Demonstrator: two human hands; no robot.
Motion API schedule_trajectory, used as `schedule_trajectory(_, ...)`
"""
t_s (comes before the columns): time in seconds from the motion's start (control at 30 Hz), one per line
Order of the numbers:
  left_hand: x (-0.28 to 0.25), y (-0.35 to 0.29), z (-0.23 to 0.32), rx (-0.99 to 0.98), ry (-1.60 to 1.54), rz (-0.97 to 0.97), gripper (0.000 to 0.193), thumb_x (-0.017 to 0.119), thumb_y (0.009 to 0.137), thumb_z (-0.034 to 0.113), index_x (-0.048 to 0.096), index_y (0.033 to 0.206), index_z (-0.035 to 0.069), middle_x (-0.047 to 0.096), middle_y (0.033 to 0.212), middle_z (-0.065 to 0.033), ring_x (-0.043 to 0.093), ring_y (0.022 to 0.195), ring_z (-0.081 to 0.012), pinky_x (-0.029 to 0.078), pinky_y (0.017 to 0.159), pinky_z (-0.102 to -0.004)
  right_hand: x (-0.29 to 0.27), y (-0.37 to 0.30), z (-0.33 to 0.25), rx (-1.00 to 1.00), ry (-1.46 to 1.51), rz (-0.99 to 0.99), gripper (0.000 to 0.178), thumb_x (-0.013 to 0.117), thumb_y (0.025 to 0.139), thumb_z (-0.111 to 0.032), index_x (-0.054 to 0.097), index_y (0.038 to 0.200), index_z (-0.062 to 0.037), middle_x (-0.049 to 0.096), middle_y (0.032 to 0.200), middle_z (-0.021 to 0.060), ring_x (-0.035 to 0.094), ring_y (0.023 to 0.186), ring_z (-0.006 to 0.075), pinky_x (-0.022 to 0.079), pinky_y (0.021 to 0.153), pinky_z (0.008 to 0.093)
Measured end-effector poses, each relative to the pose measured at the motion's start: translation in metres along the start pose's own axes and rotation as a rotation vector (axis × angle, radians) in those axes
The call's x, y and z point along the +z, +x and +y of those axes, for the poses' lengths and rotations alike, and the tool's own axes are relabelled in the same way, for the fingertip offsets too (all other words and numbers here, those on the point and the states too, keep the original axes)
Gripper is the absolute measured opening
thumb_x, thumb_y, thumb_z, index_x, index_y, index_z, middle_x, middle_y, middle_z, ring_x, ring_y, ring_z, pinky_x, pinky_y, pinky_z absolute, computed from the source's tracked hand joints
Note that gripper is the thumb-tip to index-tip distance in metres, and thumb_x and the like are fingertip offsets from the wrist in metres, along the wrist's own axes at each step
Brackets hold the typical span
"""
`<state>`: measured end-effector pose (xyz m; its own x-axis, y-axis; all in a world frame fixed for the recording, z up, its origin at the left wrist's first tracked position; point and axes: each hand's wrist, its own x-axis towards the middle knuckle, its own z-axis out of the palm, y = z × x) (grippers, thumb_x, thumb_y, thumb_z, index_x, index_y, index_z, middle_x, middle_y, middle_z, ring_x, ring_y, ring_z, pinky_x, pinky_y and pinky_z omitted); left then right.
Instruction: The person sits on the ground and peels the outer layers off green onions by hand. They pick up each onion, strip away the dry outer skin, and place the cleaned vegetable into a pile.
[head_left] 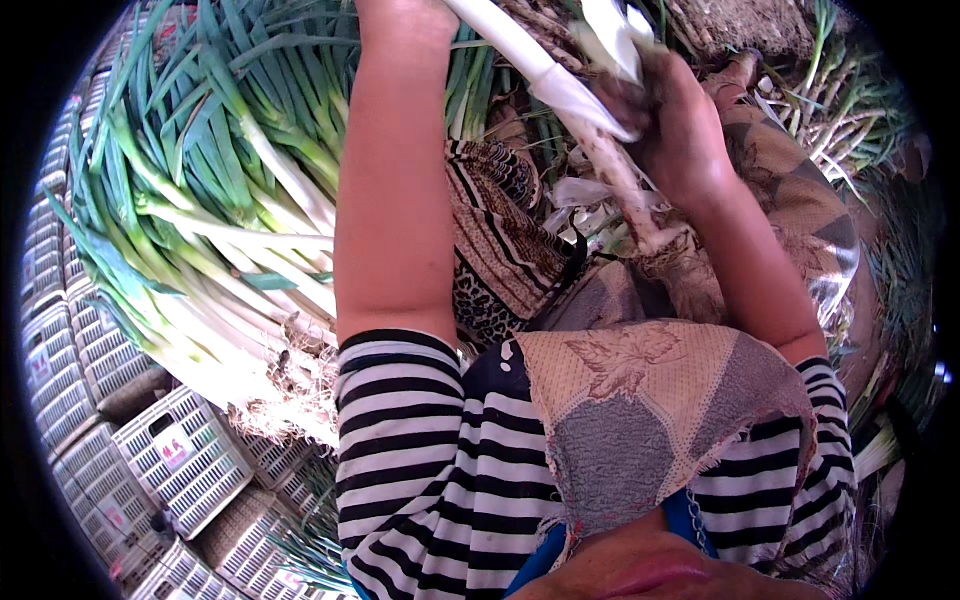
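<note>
A long white green-onion stalk slants down from the top edge, its root end over my lap. My left hand is at the top edge beside the stalk's upper part; its fingers are cut off from view. My right hand, dark at the fingertips, is closed on a loose white strip of outer skin beside the stalk. Part of the strip hangs along the stalk, and the fingers are slightly blurred. On the left lies a big heap of green onions, their roots toward me.
Stacked pale plastic crates fill the lower left. Peeled skins lie near my lap, beside a patterned cloth. More loose onions with roots are at the upper right. A patched cloth apron covers my front.
</note>
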<state>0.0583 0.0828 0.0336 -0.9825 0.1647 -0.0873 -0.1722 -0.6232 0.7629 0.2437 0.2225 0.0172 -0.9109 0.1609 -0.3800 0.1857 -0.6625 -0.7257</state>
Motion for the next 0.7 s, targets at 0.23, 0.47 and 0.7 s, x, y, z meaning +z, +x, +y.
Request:
schedule_trajectory(0.23,-0.084,0.057,0.02,0.136,0.242,0.339,0.022,0.043,0.09,0.027,0.043,0.08,0.008,0.037,0.06,-0.0019,0.035,0.043,-0.0126,0.033,0.037,-0.0254,-0.106,-0.073,0.019,0.374,0.063,0.149,0.041,0.041,0.09,-0.028,0.046,0.117,0.0007,0.056,0.094,0.0105,0.057,0.08,0.0166,0.05,0.074,0.0286)
schedule_trajectory(0.47,-0.132,0.071,0.03,0.178,0.356,0.456,0.027,0.044,0.091,0.031,0.046,0.089,0.005,0.044,0.063,-0.006,0.041,0.047,-0.0164,0.038,0.039,-0.0288,-0.157,-0.158,-0.009,0.417,-0.144,0.215,0.052,0.047,0.085,-0.039,0.046,0.116,0.0023,0.06,0.091,0.0116,0.06,0.071,0.0158,0.05,0.064,0.0256)
schedule_trajectory(0.7,-0.165,0.086,0.067,0.095,0.394,0.364,0.031,0.049,0.088,0.029,0.04,0.081,0.0,0.047,0.066,-0.0108,0.043,0.048,-0.0163,0.042,0.043,-0.031,-0.21,-0.17,-0.014,-0.002,-1.511,0.232,0.045,0.05,0.081,-0.018,0.041,0.12,0.001,0.058,0.096,0.0204,0.056,0.087,0.0345,0.044,0.079,0.0404)
